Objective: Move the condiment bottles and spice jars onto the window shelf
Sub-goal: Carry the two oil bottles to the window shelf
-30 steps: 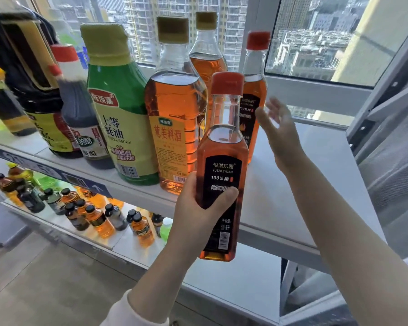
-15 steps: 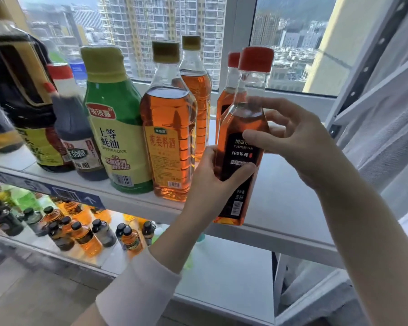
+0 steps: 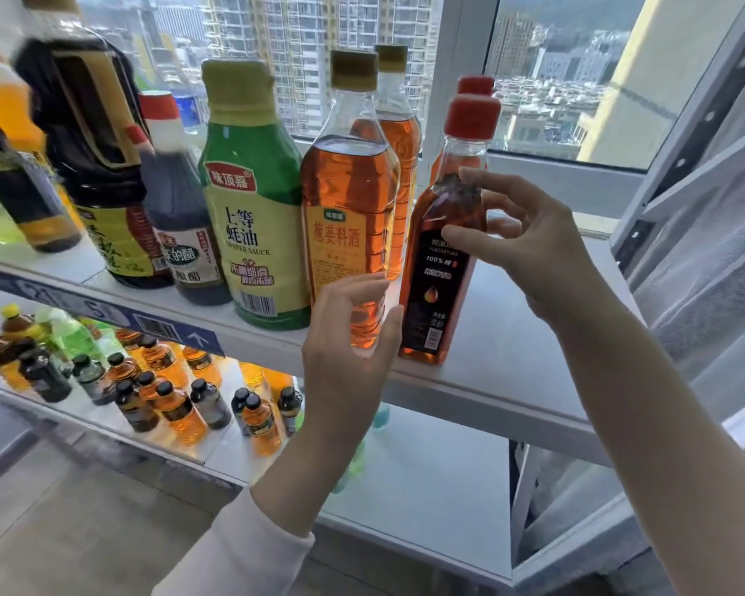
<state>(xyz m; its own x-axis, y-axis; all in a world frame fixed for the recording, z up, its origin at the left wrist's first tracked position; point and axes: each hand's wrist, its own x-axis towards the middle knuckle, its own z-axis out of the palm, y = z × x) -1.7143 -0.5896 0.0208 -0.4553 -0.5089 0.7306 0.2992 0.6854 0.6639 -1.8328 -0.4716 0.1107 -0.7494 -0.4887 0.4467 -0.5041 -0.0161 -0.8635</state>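
A slim amber bottle with a red cap and a black label [image 3: 435, 294] stands upright near the front edge of the white window shelf [image 3: 512, 359]. My right hand [image 3: 534, 243] holds it at the shoulder, thumb on the label and fingers curled round the neck. My left hand [image 3: 349, 337] hovers open just left of the bottle's base and grips nothing. A second red-capped bottle [image 3: 476, 85] stands directly behind. To the left stand two amber cooking-wine bottles [image 3: 349, 200], a green oyster sauce bottle [image 3: 250, 208], a vinegar bottle [image 3: 177, 200] and a dark soy bottle [image 3: 91, 135].
Bare shelf surface stretches to the right of the red-capped bottle up to a grey metal upright [image 3: 684, 135] and a pale curtain [image 3: 706, 273]. On the lower shelf [image 3: 426, 475], several small bottles [image 3: 168, 397] crowd the left part.
The red-capped bottle went from being held up in my left hand to standing on the shelf. My left hand let go and opened. My right hand came onto the bottle's shoulder.
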